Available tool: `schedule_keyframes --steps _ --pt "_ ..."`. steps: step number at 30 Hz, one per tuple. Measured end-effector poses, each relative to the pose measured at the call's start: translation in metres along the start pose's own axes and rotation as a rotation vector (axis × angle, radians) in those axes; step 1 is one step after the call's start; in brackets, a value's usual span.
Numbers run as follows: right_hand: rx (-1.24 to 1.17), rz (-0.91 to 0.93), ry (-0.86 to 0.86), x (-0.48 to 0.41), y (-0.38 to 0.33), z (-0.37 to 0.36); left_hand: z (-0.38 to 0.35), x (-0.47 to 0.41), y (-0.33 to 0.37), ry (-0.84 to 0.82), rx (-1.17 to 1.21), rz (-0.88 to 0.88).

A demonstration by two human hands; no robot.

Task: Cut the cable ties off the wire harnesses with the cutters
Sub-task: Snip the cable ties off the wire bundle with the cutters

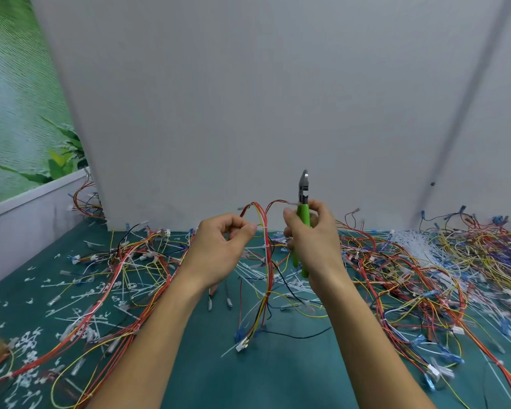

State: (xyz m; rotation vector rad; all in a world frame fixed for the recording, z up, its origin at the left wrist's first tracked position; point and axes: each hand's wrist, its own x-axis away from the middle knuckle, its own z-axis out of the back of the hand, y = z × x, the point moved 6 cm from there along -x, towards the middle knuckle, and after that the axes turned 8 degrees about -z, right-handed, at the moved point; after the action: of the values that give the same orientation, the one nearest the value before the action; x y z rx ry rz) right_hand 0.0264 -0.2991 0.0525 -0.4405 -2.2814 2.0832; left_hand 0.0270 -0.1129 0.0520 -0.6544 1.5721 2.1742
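Left hand (219,246): fingers curled, thumb and forefinger pinching the raised wire harness (266,261) near its top bend. Right hand (313,243): wrapped round green-handled cutters (303,215), metal tips up, just right of that harness. White cable tie (264,229) on the harness, beside the left fingertips. More harnesses (425,276) heaped right of it, cut ties (30,346) scattered left, all on green surface (248,379).
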Motion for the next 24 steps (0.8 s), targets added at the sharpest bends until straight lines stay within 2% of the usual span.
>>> schedule_keyframes --steps 2,5,8,16,20,24 --pt "0.023 0.071 0.007 0.002 -0.006 0.001 0.002 0.0 -0.001 0.028 -0.011 0.004" --pt "0.063 0.157 -0.073 0.007 -0.013 -0.005 0.005 0.0 0.001 0.047 -0.035 -0.008" --pt "0.138 0.167 -0.15 0.011 -0.011 -0.016 0.004 0.001 0.004 0.041 -0.037 -0.03" --pt "0.396 0.273 -0.093 0.017 -0.005 -0.025 -0.002 0.004 0.01 -0.003 0.01 -0.067" --pt "0.393 0.311 -0.056 0.017 -0.006 -0.023 -0.001 0.004 0.018 0.003 0.036 -0.127" --pt "0.293 0.291 -0.055 0.017 -0.009 -0.021 0.0 0.007 0.021 0.009 0.149 -0.088"
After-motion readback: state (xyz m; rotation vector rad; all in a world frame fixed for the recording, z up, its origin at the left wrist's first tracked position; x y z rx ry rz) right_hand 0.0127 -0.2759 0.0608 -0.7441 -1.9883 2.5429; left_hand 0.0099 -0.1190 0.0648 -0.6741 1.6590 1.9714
